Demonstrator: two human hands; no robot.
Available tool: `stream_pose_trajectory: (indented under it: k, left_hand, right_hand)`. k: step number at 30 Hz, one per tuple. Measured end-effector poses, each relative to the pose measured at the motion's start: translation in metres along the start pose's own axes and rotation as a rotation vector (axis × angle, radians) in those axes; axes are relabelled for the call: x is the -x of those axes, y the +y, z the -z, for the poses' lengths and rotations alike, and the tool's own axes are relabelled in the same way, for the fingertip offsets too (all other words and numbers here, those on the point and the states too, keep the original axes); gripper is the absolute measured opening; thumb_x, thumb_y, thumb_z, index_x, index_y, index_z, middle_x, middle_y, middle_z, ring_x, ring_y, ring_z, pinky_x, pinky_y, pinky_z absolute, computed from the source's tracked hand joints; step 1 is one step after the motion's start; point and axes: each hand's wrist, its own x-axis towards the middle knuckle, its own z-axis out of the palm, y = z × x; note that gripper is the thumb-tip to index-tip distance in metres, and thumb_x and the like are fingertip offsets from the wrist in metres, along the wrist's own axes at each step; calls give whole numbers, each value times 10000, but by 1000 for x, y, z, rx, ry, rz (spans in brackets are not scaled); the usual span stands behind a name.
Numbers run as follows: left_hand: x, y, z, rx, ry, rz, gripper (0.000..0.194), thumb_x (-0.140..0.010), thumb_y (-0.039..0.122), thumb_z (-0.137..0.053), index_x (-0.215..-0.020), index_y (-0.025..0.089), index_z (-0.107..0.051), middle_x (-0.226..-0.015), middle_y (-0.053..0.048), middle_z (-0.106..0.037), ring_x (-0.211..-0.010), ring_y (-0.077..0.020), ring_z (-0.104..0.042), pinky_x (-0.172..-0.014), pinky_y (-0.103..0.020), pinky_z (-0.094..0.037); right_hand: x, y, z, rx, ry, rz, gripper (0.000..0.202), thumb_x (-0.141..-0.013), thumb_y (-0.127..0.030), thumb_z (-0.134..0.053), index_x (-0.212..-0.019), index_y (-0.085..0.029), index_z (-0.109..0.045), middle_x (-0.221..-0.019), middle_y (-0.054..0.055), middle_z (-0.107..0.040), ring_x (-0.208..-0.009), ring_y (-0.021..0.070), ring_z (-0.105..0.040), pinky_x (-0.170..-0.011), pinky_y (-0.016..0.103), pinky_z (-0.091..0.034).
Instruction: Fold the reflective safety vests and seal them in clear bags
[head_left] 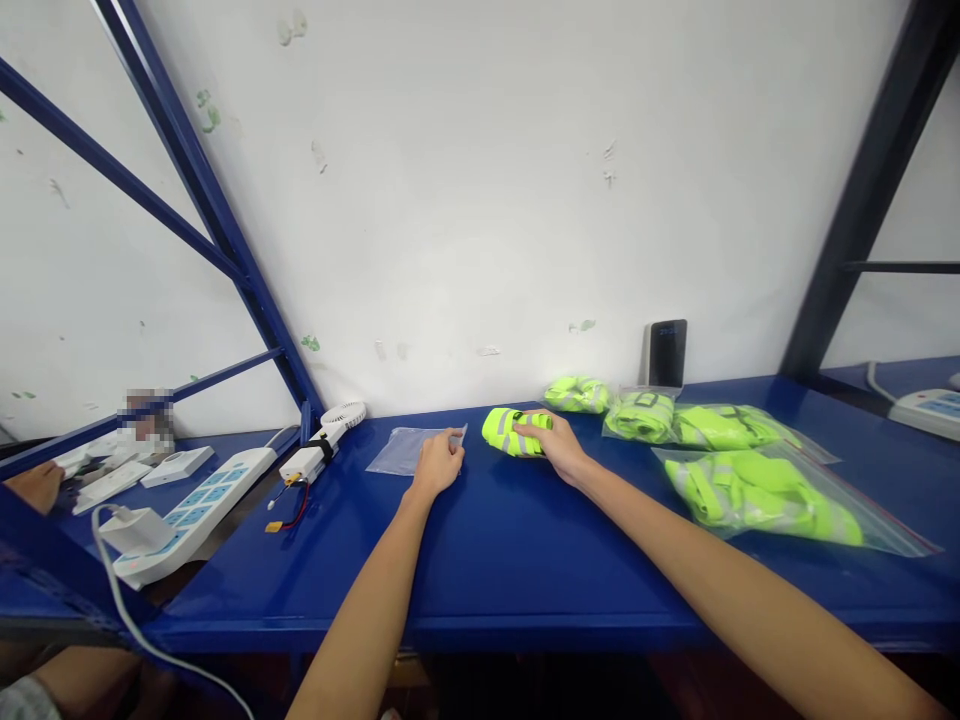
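Note:
My right hand (561, 445) is closed around a folded high-visibility vest (499, 432), neon yellow with grey reflective bands, just above the blue tabletop. To its left, a flat clear plastic bag (397, 452) lies on the table. My left hand (439, 462) rests at the bag's right end, fingers bent and pinching its edge; the fingertips are partly hidden. Beyond my right hand sits another neon bundle (577, 394). Bagged vests (641, 415), (724, 427) lie further right, and a larger bagged vest (765, 495) is nearest my right forearm.
A dark-faced phone-like device (667, 353) leans on the white wall. At left are a small white fan (343, 415), a white box with wires (304, 462) and a power strip (199, 510). Past the blue frame post (225, 220), another person's hand (37, 487) shows.

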Motion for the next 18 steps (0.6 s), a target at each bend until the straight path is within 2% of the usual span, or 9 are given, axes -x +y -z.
stream_pose_trajectory:
  k: [5, 11, 15, 18]
  left_hand:
    - [2, 5, -2, 99, -54, -121, 343, -792, 151, -453, -1093, 181, -614, -591, 30, -596, -504, -140, -566, -597, -257, -439]
    - [5, 19, -17, 360, -73, -168, 258, -828, 245, -536, -1075, 173, -539, -721, -9, -630, -592, -137, -620, -581, -241, -488]
    - [5, 24, -24, 565, -67, -87, 302, -803, 292, -600, -1072, 184, -514, -810, -26, -637, -595, -139, -643, -578, -265, -528]
    - [3, 25, -20, 666, 35, -3, 311, -779, 317, -631, -1029, 183, -503, -744, 1, -616, -570, -134, -636, -582, -276, -542]
  right_hand:
    - [10, -8, -7, -170, -49, -116, 376, -595, -261, -803, -917, -208, -619, -778, 31, -696, -710, 242, -680, -585, 382, -591]
    - [12, -9, -12, -322, -147, -153, 328, -644, -283, -792, -917, -184, -640, -797, 36, -713, -756, 224, -690, -642, 367, -608]
    - [11, -7, -10, -293, -189, -136, 396, -632, -303, -805, -974, -196, -637, -815, 33, -717, -727, 223, -686, -614, 370, -599]
    - [8, -4, -7, -197, -163, -110, 458, -592, -305, -824, -995, -196, -637, -817, 33, -718, -715, 223, -681, -602, 347, -572]
